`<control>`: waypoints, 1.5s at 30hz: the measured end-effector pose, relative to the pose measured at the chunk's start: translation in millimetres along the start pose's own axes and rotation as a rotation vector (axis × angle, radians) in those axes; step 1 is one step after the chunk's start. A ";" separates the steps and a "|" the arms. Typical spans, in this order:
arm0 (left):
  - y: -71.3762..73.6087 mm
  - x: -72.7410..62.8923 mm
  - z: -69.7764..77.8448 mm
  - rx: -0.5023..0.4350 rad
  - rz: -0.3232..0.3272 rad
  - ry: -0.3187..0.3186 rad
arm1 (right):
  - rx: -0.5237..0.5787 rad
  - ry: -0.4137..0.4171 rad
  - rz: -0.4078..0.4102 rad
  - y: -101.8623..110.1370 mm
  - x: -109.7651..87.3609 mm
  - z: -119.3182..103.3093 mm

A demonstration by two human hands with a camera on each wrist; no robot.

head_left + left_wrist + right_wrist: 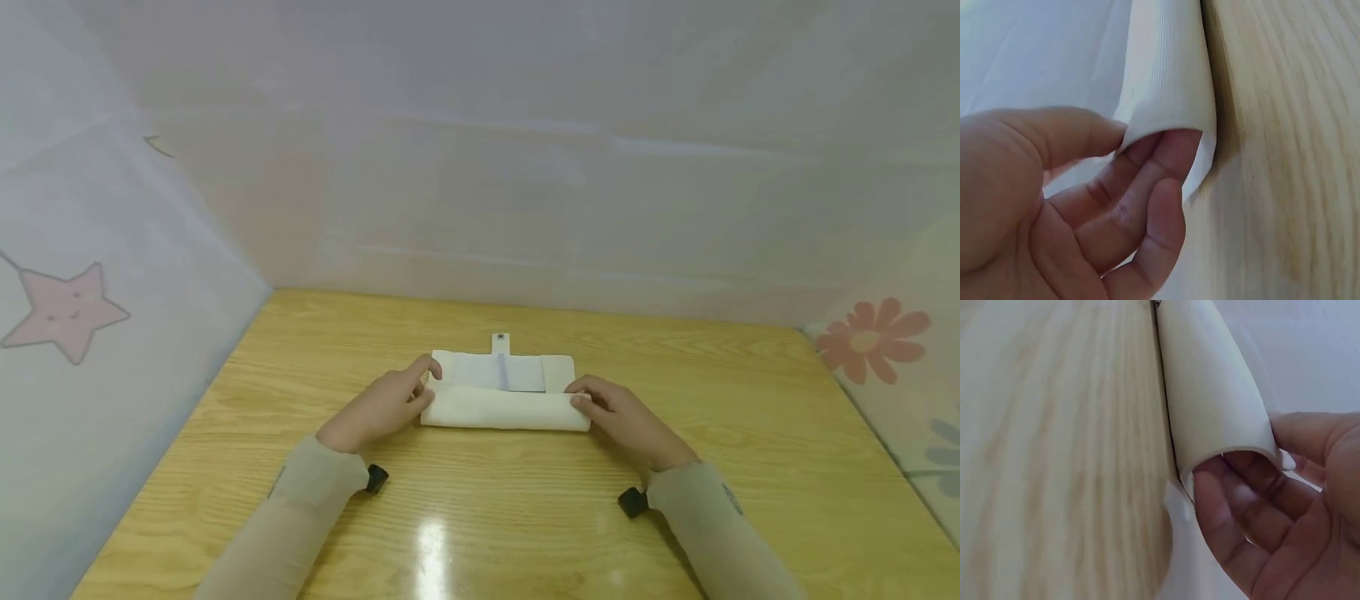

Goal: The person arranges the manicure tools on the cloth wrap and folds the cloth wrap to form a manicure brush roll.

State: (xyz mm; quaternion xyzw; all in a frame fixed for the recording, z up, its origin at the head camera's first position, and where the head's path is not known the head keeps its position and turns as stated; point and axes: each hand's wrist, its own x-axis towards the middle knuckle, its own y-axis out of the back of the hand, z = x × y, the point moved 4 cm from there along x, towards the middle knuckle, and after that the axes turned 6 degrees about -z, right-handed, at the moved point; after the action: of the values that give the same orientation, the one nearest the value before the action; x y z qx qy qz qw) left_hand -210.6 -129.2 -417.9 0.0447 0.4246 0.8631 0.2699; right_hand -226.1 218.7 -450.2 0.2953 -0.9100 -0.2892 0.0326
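Observation:
A white folding case (495,408) lies on the wooden table, its near part curved over into a roll. Its far part lies flat, showing a pale inside with a bluish strip, and a short tab (500,342) with a round metal snap points away from me. At the roll's left end, my left hand (386,404) pinches the edge, thumb outside and fingertips tucked into the opening. The right hand (626,421) grips the other end likewise, fingers inside the curved white cover (1216,387). In the left wrist view the cover (1169,69) looks finely ribbed.
The wood-grain table (480,508) reaches back to a pale fabric backdrop (480,192). Side sheets carry a pink star (67,310) at left and a red flower (873,340) at right. Each wrist wears a small black device, one (377,478) left, another (633,502) right.

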 end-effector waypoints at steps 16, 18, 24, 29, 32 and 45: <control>-7.5 -1.9 9.6 0.174 0.014 -0.037 | -0.275 0.100 0.041 -1.5 4.2 -15.6; -9.5 -2.4 13.6 0.211 0.012 -0.054 | -0.345 0.103 0.001 -5.4 0.2 -22.7; -12.1 -5.9 19.2 0.202 -0.035 -0.032 | -0.435 0.093 -0.085 -11.2 -3.1 -26.1; -13.3 -7.5 20.7 0.225 -0.051 -0.061 | -0.370 0.073 -0.070 -7.7 -2.9 -22.1; -13.5 -8.3 21.4 0.248 -0.050 -0.085 | -0.317 0.053 -0.072 -5.8 -2.7 -20.2; -3.6 -9.7 12.0 0.057 -0.149 -0.063 | -0.186 0.096 -0.152 5.0 -4.3 -13.5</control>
State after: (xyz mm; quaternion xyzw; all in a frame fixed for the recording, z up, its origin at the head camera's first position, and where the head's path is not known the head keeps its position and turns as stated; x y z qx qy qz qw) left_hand -197.1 -123.8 -411.5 0.0478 0.4426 0.8262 0.3453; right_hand -222.0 217.5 -435.8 0.3726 -0.8517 -0.3593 0.0813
